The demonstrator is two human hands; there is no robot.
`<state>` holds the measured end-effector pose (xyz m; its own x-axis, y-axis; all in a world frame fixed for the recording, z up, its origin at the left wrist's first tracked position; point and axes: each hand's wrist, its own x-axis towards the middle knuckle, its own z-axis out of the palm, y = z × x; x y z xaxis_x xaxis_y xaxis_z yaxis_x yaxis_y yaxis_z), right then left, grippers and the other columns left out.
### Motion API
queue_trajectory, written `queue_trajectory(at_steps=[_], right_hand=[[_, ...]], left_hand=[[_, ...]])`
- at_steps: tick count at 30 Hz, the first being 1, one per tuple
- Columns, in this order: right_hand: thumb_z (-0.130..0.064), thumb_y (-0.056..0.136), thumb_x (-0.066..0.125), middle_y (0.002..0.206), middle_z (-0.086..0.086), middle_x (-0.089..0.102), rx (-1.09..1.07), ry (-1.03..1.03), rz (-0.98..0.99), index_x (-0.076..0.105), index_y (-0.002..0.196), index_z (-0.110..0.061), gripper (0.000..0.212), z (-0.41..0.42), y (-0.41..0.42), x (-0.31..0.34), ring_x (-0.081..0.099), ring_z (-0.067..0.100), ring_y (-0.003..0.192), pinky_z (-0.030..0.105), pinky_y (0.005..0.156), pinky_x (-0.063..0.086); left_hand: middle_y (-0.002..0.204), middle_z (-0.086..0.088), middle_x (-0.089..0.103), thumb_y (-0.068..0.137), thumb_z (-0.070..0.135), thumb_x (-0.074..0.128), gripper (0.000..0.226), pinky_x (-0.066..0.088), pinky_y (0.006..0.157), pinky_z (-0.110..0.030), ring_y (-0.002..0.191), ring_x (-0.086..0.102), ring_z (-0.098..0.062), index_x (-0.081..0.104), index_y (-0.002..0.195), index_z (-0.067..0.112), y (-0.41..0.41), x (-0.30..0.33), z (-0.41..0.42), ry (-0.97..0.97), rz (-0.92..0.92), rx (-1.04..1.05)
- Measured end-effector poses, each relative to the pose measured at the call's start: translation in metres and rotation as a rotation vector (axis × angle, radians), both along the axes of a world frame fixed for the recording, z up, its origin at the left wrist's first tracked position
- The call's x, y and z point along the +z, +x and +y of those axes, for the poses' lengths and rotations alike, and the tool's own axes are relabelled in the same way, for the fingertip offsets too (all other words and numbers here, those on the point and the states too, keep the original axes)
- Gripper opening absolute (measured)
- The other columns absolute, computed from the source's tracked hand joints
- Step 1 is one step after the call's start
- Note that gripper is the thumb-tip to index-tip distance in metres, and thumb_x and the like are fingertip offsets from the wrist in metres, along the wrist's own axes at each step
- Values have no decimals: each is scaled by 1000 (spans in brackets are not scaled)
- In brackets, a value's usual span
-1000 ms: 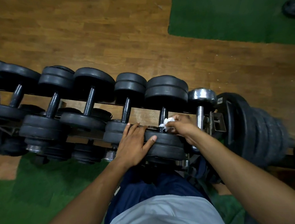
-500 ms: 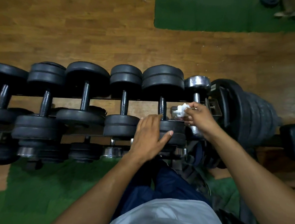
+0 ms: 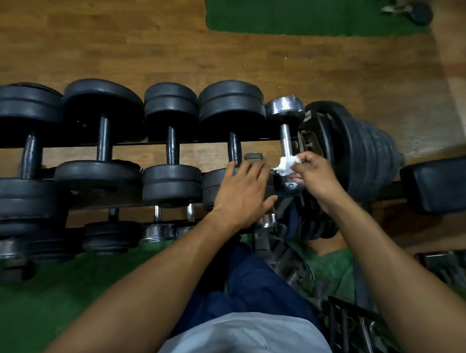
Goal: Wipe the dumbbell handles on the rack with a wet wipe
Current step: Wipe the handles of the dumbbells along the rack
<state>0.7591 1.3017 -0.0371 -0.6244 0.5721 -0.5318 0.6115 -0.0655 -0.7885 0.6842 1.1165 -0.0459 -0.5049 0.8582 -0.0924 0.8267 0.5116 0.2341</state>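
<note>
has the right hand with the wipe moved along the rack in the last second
Yes. The right hand carried the wet wipe rightward, off the black dumbbell handle onto the chrome dumbbell handle.

The scene is dimly lit — colours are muted. Edges are bent by wide-angle distortion, and corners are blurred.

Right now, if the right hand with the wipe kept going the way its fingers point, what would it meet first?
Probably the chrome dumbbell's handle. The right hand pinches the wet wipe right beside the handle's near end, though depth is unclear, so the wipe may already touch it.
</note>
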Motion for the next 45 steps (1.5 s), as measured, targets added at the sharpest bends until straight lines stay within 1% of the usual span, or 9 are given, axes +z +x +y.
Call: queue_trajectory(at_steps=[9, 15, 18, 21, 25, 29, 32, 41, 45], right_hand=[[-12, 96, 58, 94, 12, 72, 15, 54, -15, 63, 94, -15, 6, 13, -7, 3, 71, 15, 78, 28, 76, 56], [-25, 89, 62, 88, -1, 73, 149, 240, -96, 65, 92, -29, 5, 41, -18, 3, 71, 16, 83, 45, 84, 58], [-23, 89, 63, 88, -10, 70, 252, 379, -130, 65, 93, -29, 8, 53, -29, 7, 66, 10, 79, 33, 73, 54], [-15, 90, 65, 89, -8, 65, 417, 504, -150, 68, 96, -23, 10, 69, -40, 5, 61, 7, 76, 23, 65, 43], [-16, 86, 68, 94, -2, 56, 755, 615, -188, 73, 101, -24, 18, 93, -55, -4, 56, 15, 86, 26, 74, 39], [-17, 87, 67, 97, -8, 61, 1204, 624, -171, 76, 102, -29, 21, 99, -59, -13, 63, 17, 93, 32, 79, 51], [-19, 88, 68, 99, -8, 63, 1341, 581, -138, 77, 103, -31, 21, 100, -64, -15, 63, 15, 95, 33, 81, 52], [-20, 96, 55, 103, -1, 48, 1100, 765, -117, 73, 112, -31, 27, 110, -80, -25, 63, 26, 89, 40, 75, 54], [-16, 91, 58, 101, 3, 55, 1240, 682, -53, 76, 102, -22, 22, 105, -65, -28, 64, 25, 89, 40, 77, 55]], left_hand=[[151, -5, 46, 95, 63, 47, 76, 27, 118, -54, 137, 40, -26, 39, 151, 13, -1, 3, 0, -29, -29, 0], [140, -5, 53, 95, 61, 48, 70, 30, 115, -54, 131, 45, -27, 42, 147, 14, 0, 9, 13, -95, -33, 51], [136, -7, 55, 96, 59, 47, 65, 31, 113, -54, 128, 47, -28, 47, 142, 14, -1, 11, 27, -160, -28, 60], [138, -9, 56, 97, 61, 46, 66, 27, 115, -54, 132, 46, -30, 47, 143, 13, -1, 13, 47, -247, -25, 52], [138, -10, 59, 99, 61, 44, 64, 25, 115, -53, 129, 52, -31, 50, 141, 13, 1, 13, 74, -327, -6, 45], [133, -11, 63, 100, 65, 40, 65, 34, 103, -49, 122, 56, -30, 53, 138, 13, 4, 5, 87, -394, 53, 12], [125, -11, 66, 98, 68, 41, 69, 37, 98, -45, 116, 59, -30, 57, 134, 12, 4, 4, 88, -396, 75, 4], [121, -12, 69, 95, 74, 43, 71, 40, 98, -47, 116, 60, -31, 63, 121, 11, 4, 5, 89, -365, 55, 43], [118, -11, 70, 94, 76, 41, 73, 40, 96, -46, 114, 60, -30, 64, 119, 12, 5, 4, 90, -381, 60, 49]])
